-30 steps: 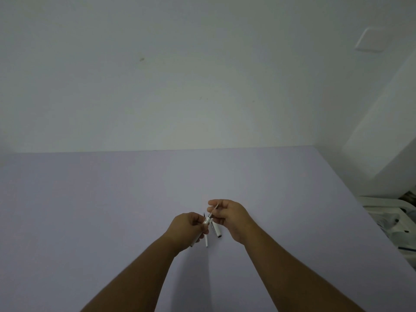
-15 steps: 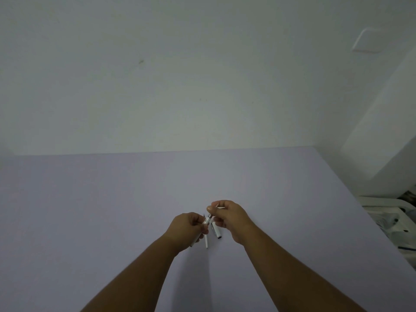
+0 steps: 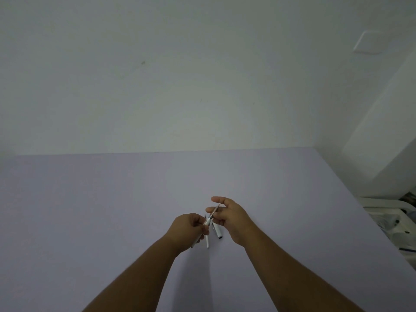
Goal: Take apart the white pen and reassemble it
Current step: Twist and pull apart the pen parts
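Just above the lavender tabletop (image 3: pixel 112 199), near its middle, both bare hands meet around the white pen (image 3: pixel 208 221). The left hand (image 3: pixel 188 228) is curled closed on the pen's white barrel, whose lower end pokes out below the fist toward the near side. The pen slants up and to the right from that fist, and a thin part at its far end reaches the right hand (image 3: pixel 229 218). The right hand's fingers (image 3: pixel 217 200) are loosely spread, the top one stretched out to the left; the lower ones seem to touch the thin part, though whether they pinch it I cannot tell at this size. On the tabletop directly under the hands lie two loose pieces: a slim white tube (image 3: pixel 207 241) pointing toward the near edge, and just right of it a thicker white cap (image 3: pixel 218 231) with a dark end. Past the tabletop's right edge sits some white plastic furniture (image 3: pixel 387 202), against a plain pale wall (image 3: pixel 180 75).
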Motion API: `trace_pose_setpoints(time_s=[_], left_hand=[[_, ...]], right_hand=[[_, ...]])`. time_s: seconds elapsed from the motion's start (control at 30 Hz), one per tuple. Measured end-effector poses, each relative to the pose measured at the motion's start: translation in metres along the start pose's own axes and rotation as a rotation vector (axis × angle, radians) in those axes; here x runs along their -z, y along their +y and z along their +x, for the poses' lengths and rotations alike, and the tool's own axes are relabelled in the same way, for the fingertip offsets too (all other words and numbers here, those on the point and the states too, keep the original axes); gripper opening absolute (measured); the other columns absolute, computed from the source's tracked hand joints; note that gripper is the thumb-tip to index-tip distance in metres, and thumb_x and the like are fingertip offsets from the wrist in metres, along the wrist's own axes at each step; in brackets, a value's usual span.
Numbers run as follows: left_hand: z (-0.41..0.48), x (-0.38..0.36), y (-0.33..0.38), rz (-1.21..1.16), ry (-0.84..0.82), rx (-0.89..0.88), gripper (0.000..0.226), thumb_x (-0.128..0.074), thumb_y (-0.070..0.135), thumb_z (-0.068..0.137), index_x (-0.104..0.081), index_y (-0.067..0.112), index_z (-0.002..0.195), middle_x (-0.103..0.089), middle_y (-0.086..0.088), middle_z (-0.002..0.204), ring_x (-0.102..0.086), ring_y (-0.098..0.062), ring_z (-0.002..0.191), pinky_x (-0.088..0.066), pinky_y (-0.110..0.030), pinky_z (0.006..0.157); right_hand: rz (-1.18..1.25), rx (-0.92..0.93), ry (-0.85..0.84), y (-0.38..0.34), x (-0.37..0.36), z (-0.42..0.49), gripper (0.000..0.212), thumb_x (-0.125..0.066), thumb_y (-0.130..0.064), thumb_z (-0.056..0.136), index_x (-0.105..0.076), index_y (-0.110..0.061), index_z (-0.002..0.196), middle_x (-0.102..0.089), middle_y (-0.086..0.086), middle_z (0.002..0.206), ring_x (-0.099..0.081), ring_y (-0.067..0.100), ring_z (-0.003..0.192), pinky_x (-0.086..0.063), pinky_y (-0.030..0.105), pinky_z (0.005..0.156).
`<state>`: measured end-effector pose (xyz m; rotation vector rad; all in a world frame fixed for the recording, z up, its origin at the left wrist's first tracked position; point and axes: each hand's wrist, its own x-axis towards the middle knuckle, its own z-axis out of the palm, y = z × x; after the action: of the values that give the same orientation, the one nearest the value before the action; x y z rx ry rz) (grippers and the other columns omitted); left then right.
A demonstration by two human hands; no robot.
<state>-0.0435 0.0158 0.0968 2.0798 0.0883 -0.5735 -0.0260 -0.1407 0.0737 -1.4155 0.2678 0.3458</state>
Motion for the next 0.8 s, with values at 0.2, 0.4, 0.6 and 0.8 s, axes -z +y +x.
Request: trace_pose_setpoints(time_s=[0.2,0.4,0.6,0.8], left_hand=[[-0.001,-0.001,-0.002,0.000,0.001,-0.012,0.020,-0.057,0.013,0.087,-0.067,0.023,0.073,-0.074,-0.014,0.087,-0.063,-0.018,0.069,-0.059,-0.040,0.076],[-0.001,-0.001,-0.004,-0.003,-0.001,0.002,0.019,-0.057,0.013,0.086,-0.067,0.023,0.074,-0.072,-0.009,0.081,-0.063,-0.018,0.069,-0.058,-0.041,0.077],[-0.002,-0.003,-0.002,-0.031,-0.004,0.003,0.019,-0.057,0.011,0.085,-0.068,0.022,0.073,-0.071,-0.008,0.078,-0.063,-0.018,0.068,-0.058,-0.040,0.077],[0.000,-0.004,-0.003,-0.089,-0.036,0.022,0.023,-0.057,0.009,0.086,-0.062,0.026,0.100,-0.073,-0.003,0.084,-0.067,-0.016,0.072,-0.060,-0.030,0.072]], right_hand=[[-0.047,-0.036,0.062,0.002,-0.002,-0.004,0.030,-0.066,-0.012,0.084,-0.058,-0.012,0.112,-0.062,0.009,0.088,-0.053,0.019,0.073,-0.050,0.027,0.072],[-0.017,-0.026,0.013,0.000,0.000,-0.005,0.033,-0.058,-0.004,0.086,-0.056,-0.019,0.115,-0.067,0.005,0.101,-0.061,0.020,0.094,-0.050,0.028,0.080],[-0.130,-0.007,0.040,0.003,-0.001,-0.007,0.008,-0.063,-0.012,0.086,-0.067,-0.018,0.089,-0.064,0.003,0.087,-0.056,0.015,0.079,-0.049,0.023,0.071],[-0.026,0.049,0.087,-0.007,0.001,-0.006,0.019,-0.058,-0.007,0.088,-0.066,-0.021,0.099,-0.067,0.005,0.103,-0.060,0.015,0.091,-0.048,0.023,0.071]])
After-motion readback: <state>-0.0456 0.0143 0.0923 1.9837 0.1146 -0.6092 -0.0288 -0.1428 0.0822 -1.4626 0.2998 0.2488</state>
